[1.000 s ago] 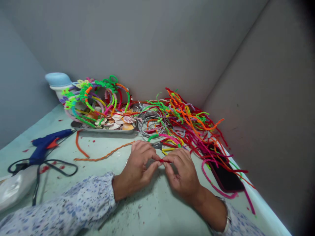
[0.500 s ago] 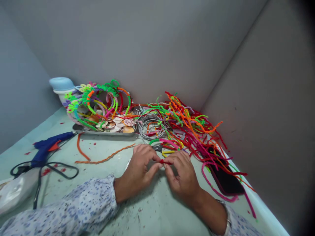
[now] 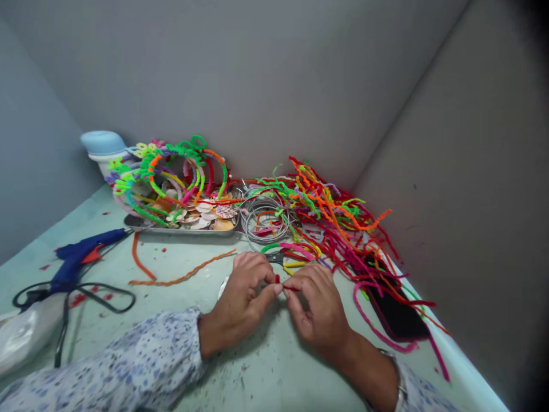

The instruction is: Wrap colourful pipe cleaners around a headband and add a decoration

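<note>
My left hand [image 3: 244,297] and my right hand [image 3: 315,306] meet over the pale green table [image 3: 141,309], fingertips pinched together. Between them is a short red pipe cleaner [image 3: 283,284], held by both hands. A little beyond my fingers lie small scissors with yellow handles [image 3: 286,261]. A large heap of coloured pipe cleaners [image 3: 330,217] spreads to the right and behind.
A metal tray [image 3: 184,226] with shells and pipe-cleaner hoops stands at the back left, wire rings [image 3: 263,220] beside it. A blue glue gun [image 3: 81,254] with a black cord lies left. Orange pipe cleaners [image 3: 180,274] lie loose. A dark phone [image 3: 397,315] sits right. Grey walls enclose the corner.
My fingers have shifted slightly on the red pipe cleaner, and less of it shows between them. The view has barely moved.
</note>
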Demonstrator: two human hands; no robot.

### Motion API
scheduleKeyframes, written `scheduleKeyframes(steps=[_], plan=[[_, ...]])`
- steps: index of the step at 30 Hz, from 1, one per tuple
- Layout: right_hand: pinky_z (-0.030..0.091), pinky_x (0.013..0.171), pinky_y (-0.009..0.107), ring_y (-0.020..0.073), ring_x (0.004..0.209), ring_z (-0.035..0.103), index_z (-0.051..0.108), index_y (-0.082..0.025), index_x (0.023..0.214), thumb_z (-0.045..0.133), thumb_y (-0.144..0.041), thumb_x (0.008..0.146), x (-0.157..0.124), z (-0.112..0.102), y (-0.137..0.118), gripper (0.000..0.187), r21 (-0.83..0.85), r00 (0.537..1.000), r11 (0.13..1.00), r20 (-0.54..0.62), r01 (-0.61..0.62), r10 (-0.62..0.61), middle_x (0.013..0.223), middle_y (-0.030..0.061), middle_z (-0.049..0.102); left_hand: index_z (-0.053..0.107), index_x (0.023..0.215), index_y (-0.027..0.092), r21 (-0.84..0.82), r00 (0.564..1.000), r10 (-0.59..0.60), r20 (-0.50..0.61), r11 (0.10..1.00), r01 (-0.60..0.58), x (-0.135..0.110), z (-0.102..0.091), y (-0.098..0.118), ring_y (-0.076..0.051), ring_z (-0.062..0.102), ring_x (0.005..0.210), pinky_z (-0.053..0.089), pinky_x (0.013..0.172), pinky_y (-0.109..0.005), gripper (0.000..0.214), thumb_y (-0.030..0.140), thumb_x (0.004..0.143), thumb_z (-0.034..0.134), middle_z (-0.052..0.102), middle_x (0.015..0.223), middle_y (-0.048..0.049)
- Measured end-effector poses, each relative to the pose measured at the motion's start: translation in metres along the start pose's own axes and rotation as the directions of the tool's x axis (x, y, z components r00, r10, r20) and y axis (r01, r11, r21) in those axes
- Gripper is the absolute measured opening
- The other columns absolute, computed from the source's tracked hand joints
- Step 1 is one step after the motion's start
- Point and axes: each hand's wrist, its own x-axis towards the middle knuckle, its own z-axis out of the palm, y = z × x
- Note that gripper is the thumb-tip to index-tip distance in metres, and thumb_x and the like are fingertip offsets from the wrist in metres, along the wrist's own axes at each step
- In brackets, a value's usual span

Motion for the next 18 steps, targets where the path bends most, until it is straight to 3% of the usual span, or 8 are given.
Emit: scheduleKeyframes(steps=[5,18], plan=[[0.041,0.076,0.042,0.0215,0.081,0.053,0.053,-0.017,0.092,0.051,-0.010,0.084,0.0009,-0.0001,0.0013,0.011,-0.018,1.000,1.000,-0.003,0.007,-0.007,0.083,0.0066,0.060,0.053,0.069,0.018,-0.083,0.997,-0.081,0.014,0.993,0.082,0.0033,0.0024,-0.0039,-0.018,0.049,0.080,0.037,0.081,-0.035,0.021,0.027,0.087,0.057,0.054,0.075,0.0001],[0.040,0.078,0.041,0.0208,0.081,0.054,0.053,-0.018,0.091,0.055,-0.012,0.084,0.0004,0.0014,0.0018,0.009,-0.007,1.000,1.000,0.014,-0.022,0.022,0.083,0.0052,0.060,0.056,0.071,0.017,0.076,1.000,-0.013,0.007,0.997,0.012,0.0025,0.0019,-0.0041,-0.018,0.050,0.080,0.035,0.083,-0.037,0.019,0.024,0.088,0.053,0.056,0.075,-0.0010]])
